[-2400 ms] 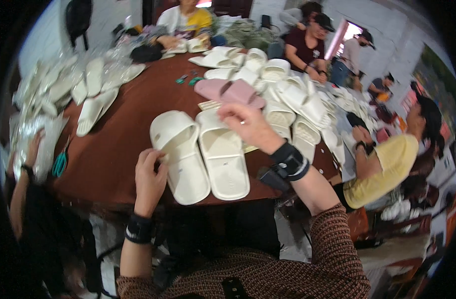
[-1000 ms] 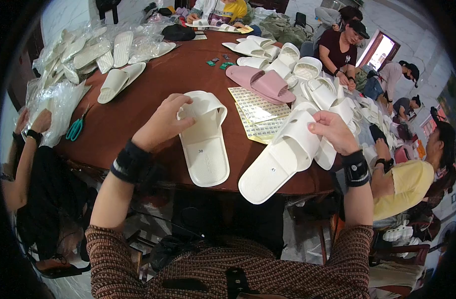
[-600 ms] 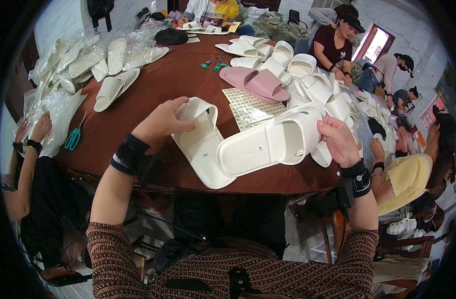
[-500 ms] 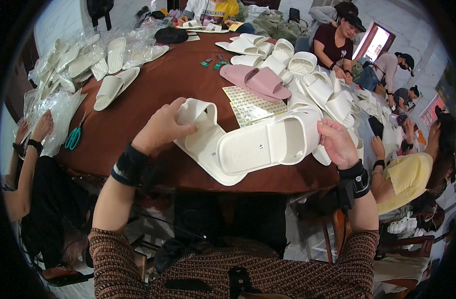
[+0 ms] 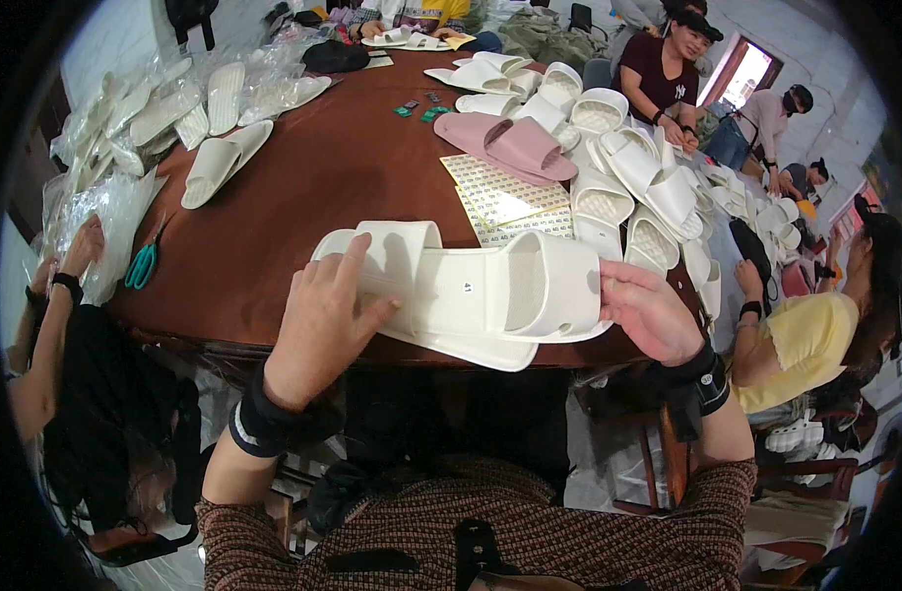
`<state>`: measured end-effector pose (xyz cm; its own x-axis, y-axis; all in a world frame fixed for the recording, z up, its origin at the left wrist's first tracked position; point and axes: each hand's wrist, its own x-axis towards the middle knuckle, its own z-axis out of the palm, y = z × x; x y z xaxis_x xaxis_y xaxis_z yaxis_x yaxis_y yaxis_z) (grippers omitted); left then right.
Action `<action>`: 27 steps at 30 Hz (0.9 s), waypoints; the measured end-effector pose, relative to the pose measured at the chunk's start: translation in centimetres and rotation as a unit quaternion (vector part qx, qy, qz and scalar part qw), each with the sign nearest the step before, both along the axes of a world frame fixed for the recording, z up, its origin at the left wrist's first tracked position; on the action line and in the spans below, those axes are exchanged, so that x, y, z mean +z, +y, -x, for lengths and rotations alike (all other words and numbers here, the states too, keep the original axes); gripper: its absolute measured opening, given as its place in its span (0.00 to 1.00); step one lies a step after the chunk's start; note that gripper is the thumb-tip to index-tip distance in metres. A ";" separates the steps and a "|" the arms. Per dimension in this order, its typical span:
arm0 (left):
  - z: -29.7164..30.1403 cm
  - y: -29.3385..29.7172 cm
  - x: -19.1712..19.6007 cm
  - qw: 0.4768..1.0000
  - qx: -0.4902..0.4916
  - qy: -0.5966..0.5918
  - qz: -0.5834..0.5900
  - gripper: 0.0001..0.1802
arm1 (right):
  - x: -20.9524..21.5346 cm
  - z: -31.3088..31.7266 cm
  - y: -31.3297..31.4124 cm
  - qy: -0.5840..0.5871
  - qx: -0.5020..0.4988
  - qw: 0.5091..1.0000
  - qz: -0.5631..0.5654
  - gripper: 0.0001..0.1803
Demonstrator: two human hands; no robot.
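Note:
Two white slide slippers are stacked head to toe in front of me, over the near edge of the table. In my right hand (image 5: 656, 307) is the toe end of the upper slipper (image 5: 559, 288), fingers and thumb closed on it. Its insole bears a small white label, and its heel end reaches into the strap of the lower slipper (image 5: 481, 353). My left hand (image 5: 325, 320) grips that lower slipper at its strap, thumb on the near side and fingers over the far side.
Beyond the slippers lie sticker sheets (image 5: 525, 205), a pair of pink slippers (image 5: 510, 148) and a heap of white slippers (image 5: 658, 187). Teal-handled scissors (image 5: 143, 266), a white pair (image 5: 225, 163) and plastic-wrapped slippers (image 5: 165, 108) are at left. Co-workers sit around the table.
The upper slipper has slid left over the lower one, its heel now at the other's strap. Both are more level and closer together; my left hand has moved lower.

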<state>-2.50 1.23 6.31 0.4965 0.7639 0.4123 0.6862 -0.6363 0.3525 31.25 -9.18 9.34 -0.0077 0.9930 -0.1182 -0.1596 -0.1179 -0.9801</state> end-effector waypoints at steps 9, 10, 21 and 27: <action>-1.1 -2.4 -0.9 0.997 0.001 0.044 -0.065 0.33 | 0.2 1.1 -0.1 -0.133 0.096 0.987 0.007 0.22; -1.0 -2.5 -0.9 0.997 0.000 0.043 -0.057 0.32 | 0.3 1.4 -0.1 -0.144 0.105 0.984 0.010 0.22; -0.9 -2.8 -1.5 0.996 0.007 0.027 -0.079 0.31 | -1.0 2.1 0.4 -0.114 0.079 0.990 0.003 0.18; 1.6 -1.2 -1.7 0.999 0.031 -0.003 -0.035 0.30 | -0.6 0.4 -0.3 -0.123 0.089 0.988 -0.012 0.19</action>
